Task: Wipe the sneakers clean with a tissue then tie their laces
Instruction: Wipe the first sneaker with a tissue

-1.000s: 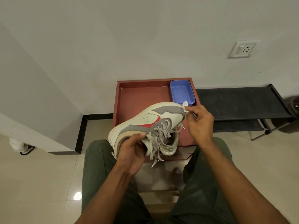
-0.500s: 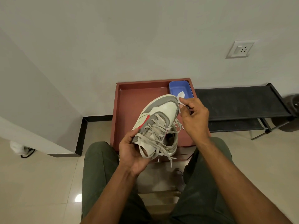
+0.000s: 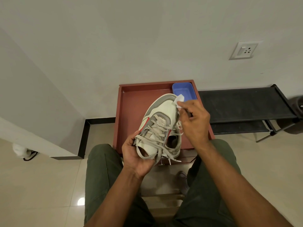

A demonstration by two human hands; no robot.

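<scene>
Head view: at frame centre the left hand (image 3: 136, 157) grips the sneaker (image 3: 161, 126) by its heel, toe tilted away, likely to expose the toe. Just right, the right hand (image 3: 194, 121) pinches a tissue (image 3: 179, 99) against the toe edge; laces (image 3: 161, 141) hang untied.

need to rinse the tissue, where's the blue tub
In the head view, the blue tub sits in the red tray's far right corner, just beyond the sneaker's toe.
</scene>
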